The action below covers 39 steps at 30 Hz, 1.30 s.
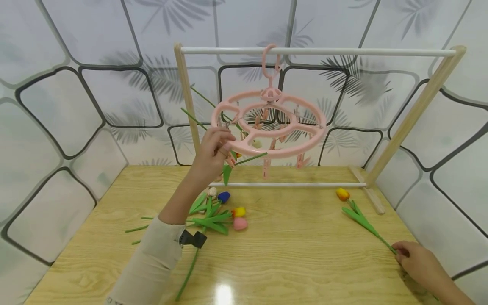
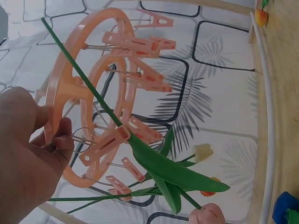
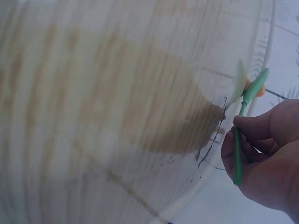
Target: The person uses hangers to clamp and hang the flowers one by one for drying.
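One yellow-orange, green-leaved tulip is pinched in the right grip; the left grip clasps a round pink clip hanger.

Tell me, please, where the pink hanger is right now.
In the head view, the pink hanger hangs near the centre from the white top rail, with the left hand gripping its front-left rim.

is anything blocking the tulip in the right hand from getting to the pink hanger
Nothing visible blocks the tulip held by the right hand: only open space shows between it and the right side of the pink hanger. The left hand grips the hanger's left side, out of that line.
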Each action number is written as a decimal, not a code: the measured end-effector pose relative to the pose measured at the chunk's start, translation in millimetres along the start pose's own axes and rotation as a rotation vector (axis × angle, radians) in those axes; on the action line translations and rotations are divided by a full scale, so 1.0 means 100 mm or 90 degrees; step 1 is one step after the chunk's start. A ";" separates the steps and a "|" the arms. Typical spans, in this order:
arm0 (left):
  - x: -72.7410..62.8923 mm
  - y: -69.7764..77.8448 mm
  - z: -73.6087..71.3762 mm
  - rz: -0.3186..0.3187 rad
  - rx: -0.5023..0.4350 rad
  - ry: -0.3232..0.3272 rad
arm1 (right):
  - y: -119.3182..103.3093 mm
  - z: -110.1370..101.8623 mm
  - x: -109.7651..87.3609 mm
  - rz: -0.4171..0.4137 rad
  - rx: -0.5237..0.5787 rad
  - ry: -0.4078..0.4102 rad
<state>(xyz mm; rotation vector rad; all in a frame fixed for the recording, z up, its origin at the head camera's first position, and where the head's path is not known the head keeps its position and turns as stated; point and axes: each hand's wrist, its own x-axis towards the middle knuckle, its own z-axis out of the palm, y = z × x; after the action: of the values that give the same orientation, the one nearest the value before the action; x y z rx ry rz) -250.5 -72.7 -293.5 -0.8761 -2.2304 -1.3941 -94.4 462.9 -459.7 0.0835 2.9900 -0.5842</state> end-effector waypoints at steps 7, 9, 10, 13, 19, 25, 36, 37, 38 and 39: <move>-0.01 -0.04 -0.03 -0.017 -0.035 0.002 | -0.06 0.01 0.02 -0.022 -0.022 0.029; -0.02 -0.05 -0.04 -0.031 -0.045 0.001 | -0.07 0.03 0.03 -0.035 -0.030 0.049; -0.02 -0.06 -0.04 -0.037 -0.051 0.000 | -0.08 0.03 0.04 -0.041 -0.036 0.059; -0.02 -0.06 -0.04 -0.047 -0.066 0.001 | -0.11 0.05 0.04 -0.064 -0.045 0.093; -0.01 -0.08 -0.04 -0.038 -0.068 0.006 | -0.24 0.07 0.06 -0.140 -0.064 0.194; -0.02 -0.09 -0.03 -0.036 -0.069 -0.003 | -0.52 -0.05 0.09 -0.149 -0.057 0.173; -0.15 -0.06 0.00 -0.039 -0.061 -0.024 | -1.18 -0.09 0.11 -0.232 -0.034 0.164; -0.18 -0.05 -0.01 -0.036 -0.058 -0.018 | -1.24 -0.09 0.10 -0.237 -0.032 0.159; -0.21 -0.04 -0.01 -0.034 -0.058 -0.007 | -1.30 -0.09 0.11 -0.247 -0.031 0.160; -0.24 -0.02 -0.03 -0.030 -0.052 0.010 | -1.36 -0.08 0.11 -0.261 -0.030 0.167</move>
<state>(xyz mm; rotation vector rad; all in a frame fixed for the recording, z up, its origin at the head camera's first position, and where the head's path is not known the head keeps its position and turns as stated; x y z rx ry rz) -234.1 -83.0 -308.0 -0.8404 -2.2094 -1.5187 -115.6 340.6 -402.6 -0.5064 3.2941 -0.5763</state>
